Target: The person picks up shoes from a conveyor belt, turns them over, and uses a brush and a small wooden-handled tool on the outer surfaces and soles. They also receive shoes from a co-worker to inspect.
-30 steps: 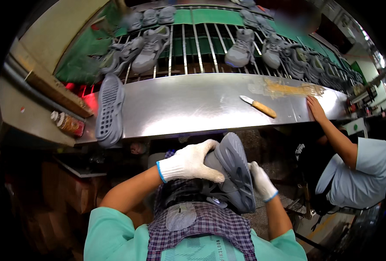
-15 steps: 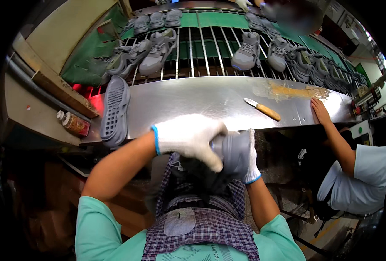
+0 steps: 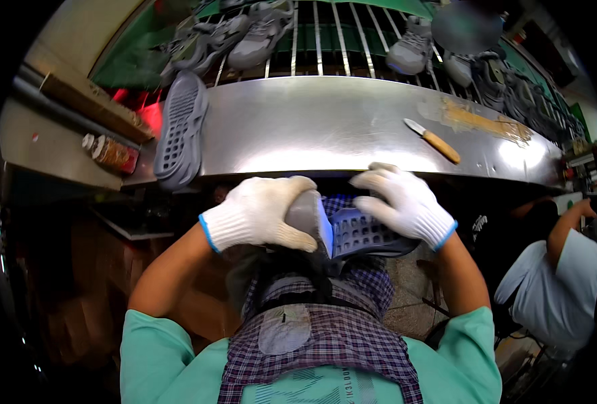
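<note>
Over my lap, in front of the bench's near edge, my gloved left hand (image 3: 261,214) grips a grey shoe upper (image 3: 305,210), its fingers over the top and its thumb below. The underside of the upper, glowing bluish, faces right. A grey shoe sole (image 3: 364,232) lies opened out beside it, its inner face with rows of holes turned up. The two meet at their near ends, but whether they are joined there I cannot tell. My gloved right hand (image 3: 406,205) holds the sole by its far right side, with the fingers bent over it.
Another grey sole (image 3: 180,128) lies at the bench's left end, near a small bottle (image 3: 112,153). A wooden-handled knife (image 3: 433,141) rests on the metal bench (image 3: 298,128). Behind are several shoes (image 3: 261,37) on a bar rack. A co-worker (image 3: 547,283) sits at the right.
My hands have moved apart from around the shoe, and the sole's inner face now shows. The co-worker's hand has left the bench edge. The whole view has shifted.
</note>
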`<state>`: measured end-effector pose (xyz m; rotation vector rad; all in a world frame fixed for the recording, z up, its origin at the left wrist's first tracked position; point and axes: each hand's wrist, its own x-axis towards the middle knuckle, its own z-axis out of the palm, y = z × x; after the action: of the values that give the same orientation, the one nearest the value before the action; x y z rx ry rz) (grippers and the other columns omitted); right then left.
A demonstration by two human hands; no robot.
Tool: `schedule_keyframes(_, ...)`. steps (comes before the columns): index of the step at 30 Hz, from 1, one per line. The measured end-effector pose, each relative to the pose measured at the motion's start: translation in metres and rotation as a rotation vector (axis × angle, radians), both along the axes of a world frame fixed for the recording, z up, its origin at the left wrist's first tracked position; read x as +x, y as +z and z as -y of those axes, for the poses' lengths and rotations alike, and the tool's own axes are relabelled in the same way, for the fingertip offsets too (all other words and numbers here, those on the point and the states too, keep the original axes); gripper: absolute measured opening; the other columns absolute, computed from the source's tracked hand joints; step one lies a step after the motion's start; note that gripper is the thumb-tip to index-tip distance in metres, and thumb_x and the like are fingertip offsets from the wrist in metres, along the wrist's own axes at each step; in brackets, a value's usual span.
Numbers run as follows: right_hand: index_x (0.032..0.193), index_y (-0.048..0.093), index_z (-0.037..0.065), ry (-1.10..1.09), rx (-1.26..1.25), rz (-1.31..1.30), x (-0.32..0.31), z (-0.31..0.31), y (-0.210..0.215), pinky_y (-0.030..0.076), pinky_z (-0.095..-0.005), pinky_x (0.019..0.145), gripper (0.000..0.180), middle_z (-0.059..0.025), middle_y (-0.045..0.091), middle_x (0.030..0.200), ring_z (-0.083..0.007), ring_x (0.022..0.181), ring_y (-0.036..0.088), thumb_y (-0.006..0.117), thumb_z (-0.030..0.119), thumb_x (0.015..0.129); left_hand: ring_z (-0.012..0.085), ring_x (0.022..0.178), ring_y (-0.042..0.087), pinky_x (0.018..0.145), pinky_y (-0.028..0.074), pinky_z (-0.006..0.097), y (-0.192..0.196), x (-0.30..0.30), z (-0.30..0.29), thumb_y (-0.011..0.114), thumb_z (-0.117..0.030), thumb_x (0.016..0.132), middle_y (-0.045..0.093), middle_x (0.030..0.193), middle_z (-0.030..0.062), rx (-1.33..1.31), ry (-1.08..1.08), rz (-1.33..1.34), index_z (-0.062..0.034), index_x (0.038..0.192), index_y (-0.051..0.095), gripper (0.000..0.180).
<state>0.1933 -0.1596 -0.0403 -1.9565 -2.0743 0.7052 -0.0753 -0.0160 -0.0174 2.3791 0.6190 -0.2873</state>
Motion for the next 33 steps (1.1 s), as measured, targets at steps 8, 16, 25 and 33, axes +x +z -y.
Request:
schedule_keyframes(8,0.149,0.056,-0.007,-0.682,0.189,-1.205,-0.062,0.094,-0.152,0.038,-0.0427,0.124,0.074,-0.0231,0.054,0.156,-0.0338,0.145,0.051,0.065,0.049,0.1,0.0216,0.108,0.074,0.099,0.058,0.034,-0.071,-0.066,-0.014,0.072,-0.029,0.096,0.078,0.119,0.017,-0.447,0.453,0.491,0.0045,0.128,0.073,0.047)
schedule_keyframes(16,0.115,0.064,0.001,0.047,-0.052,-0.861,-0.04,0.056,-0.005,0.052,-0.0451,0.104,0.035,-0.0194,0.069,0.11,-0.0364,0.108,0.07,0.056,0.03,0.097,0.0243,0.09,0.076,0.085,0.06,0.035,-0.068,0.055,-0.011,0.064,-0.022,0.104,0.079,0.098,0.0167,-0.345,0.354,0.759,0.0058,0.1,0.077,0.031)
schedule_keyframes(25,0.13,0.057,-0.001,-0.076,0.3,-0.793,-0.045,0.07,-0.016,0.053,-0.0439,0.093,0.094,-0.0182,0.061,0.119,-0.0311,0.107,0.064,0.102,0.047,0.062,0.0363,0.105,0.069,0.091,0.06,0.045,-0.004,-0.014,0.083,0.096,-0.044,0.072,0.065,0.117,0.0233,-0.279,0.168,0.603,0.0065,0.125,0.064,0.08)
schedule_keyframes(33,0.123,0.064,0.003,-0.207,0.21,-0.87,-0.037,0.041,-0.009,0.047,-0.0436,0.094,0.094,-0.012,0.059,0.115,-0.0287,0.105,0.058,0.105,0.047,0.05,0.0316,0.095,0.069,0.075,0.059,0.042,-0.024,0.01,0.074,0.1,-0.033,0.068,0.064,0.11,0.0195,-0.218,0.301,0.863,0.0025,0.126,0.063,0.077)
